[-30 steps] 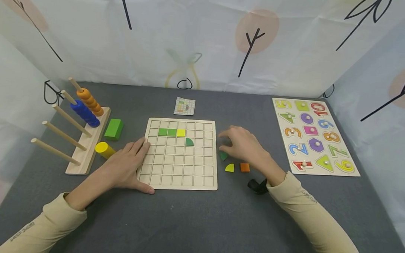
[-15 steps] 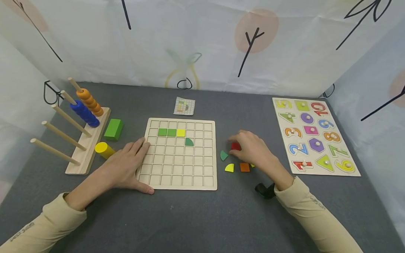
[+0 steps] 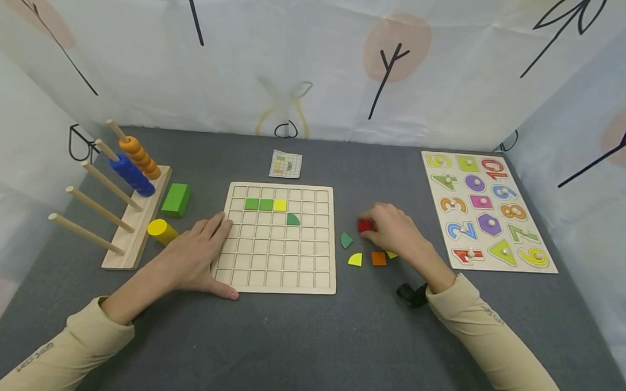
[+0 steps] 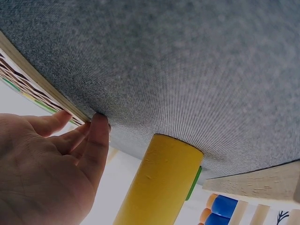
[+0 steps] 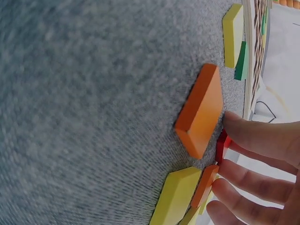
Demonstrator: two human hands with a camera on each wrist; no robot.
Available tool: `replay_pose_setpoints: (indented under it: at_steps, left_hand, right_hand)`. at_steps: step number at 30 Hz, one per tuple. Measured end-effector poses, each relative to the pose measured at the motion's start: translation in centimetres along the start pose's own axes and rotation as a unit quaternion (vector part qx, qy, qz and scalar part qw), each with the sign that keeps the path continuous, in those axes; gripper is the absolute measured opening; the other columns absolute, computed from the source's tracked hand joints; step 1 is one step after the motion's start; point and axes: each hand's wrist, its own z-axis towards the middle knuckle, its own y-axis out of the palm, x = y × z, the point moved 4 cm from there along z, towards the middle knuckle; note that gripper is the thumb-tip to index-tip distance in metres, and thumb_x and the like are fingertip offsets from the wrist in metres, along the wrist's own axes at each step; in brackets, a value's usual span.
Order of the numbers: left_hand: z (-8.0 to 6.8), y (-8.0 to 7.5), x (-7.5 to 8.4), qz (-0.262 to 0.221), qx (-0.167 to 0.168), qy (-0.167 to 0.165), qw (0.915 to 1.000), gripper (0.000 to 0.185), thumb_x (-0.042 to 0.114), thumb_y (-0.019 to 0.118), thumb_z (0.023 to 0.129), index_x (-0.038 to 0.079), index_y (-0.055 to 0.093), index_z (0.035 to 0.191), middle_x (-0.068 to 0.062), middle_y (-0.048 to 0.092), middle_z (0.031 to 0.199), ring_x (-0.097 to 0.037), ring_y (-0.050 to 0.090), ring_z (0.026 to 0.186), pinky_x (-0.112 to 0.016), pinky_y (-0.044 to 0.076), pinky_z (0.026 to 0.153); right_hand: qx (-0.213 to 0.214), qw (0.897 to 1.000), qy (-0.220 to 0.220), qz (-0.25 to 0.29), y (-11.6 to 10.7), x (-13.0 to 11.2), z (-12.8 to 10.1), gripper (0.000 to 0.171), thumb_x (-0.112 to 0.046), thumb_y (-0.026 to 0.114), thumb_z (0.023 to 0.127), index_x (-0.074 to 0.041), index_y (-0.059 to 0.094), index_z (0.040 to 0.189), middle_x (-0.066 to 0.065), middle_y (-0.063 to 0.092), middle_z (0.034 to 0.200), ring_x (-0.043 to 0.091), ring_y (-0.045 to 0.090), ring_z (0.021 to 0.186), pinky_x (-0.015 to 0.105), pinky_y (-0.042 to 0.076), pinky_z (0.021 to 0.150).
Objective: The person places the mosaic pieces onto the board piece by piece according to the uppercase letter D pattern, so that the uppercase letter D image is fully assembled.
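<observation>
A square wooden grid board (image 3: 279,263) lies on the grey table, with two green square tiles (image 3: 258,204), a yellow square tile (image 3: 280,205) and a green quarter-circle (image 3: 293,219) on its cells. My left hand (image 3: 197,263) rests along the board's left edge, fingers extended and thumb at the near corner. Right of the board, my right hand (image 3: 394,230) pinches a red tile (image 3: 364,225) between thumb and fingers, low at the table. Close to that hand lie a green quarter-circle (image 3: 346,240), a yellow quarter-circle (image 3: 355,259) and an orange square tile (image 5: 201,112). More yellow and orange pieces sit under the palm.
At left stands a peg stacker (image 3: 136,224) with blue and orange beads, beside a green block (image 3: 176,200) and a yellow cylinder (image 4: 161,183). A small printed grid card (image 3: 285,164) lies behind the board. A number-and-shape puzzle board (image 3: 508,237) occupies the right.
My right hand has moved away from the board's right edge, rightward to the red tile, uncovering the green quarter-circle. My left hand stays on the board.
</observation>
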Motion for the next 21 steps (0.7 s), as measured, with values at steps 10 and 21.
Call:
replay_pose_setpoints:
  at_steps: [10, 21]
  left_hand:
    - [0.1, 0.1, -0.1, 0.003, -0.003, -0.002, 1.0000, 0.143, 0.088, 0.075, 0.057, -0.008, 0.031, 0.155, -0.035, 0.030, 0.160, -0.052, 0.041, 0.141, -0.063, 0.046, 0.105]
    - [0.0, 0.3, -0.3, 0.001, -0.006, -0.002, 1.0000, 0.142, 0.087, 0.075, 0.059, -0.008, 0.030, 0.155, -0.035, 0.029, 0.161, -0.052, 0.040, 0.142, -0.065, 0.045, 0.106]
  right_hand:
    - [0.007, 1.000, -0.004, 0.010, 0.2, 0.2, 0.1, 0.026, -0.009, 0.078, 0.089, 0.001, 0.077, 0.114, 0.017, 0.073, 0.101, 0.024, 0.063, 0.084, 0.040, 0.054, 0.073]
    - [0.021, 1.000, -0.007, 0.012, 0.0, -0.9, 0.1, 0.026, -0.013, 0.077, 0.091, 0.000, 0.077, 0.113, 0.016, 0.075, 0.103, 0.028, 0.068, 0.091, 0.043, 0.057, 0.077]
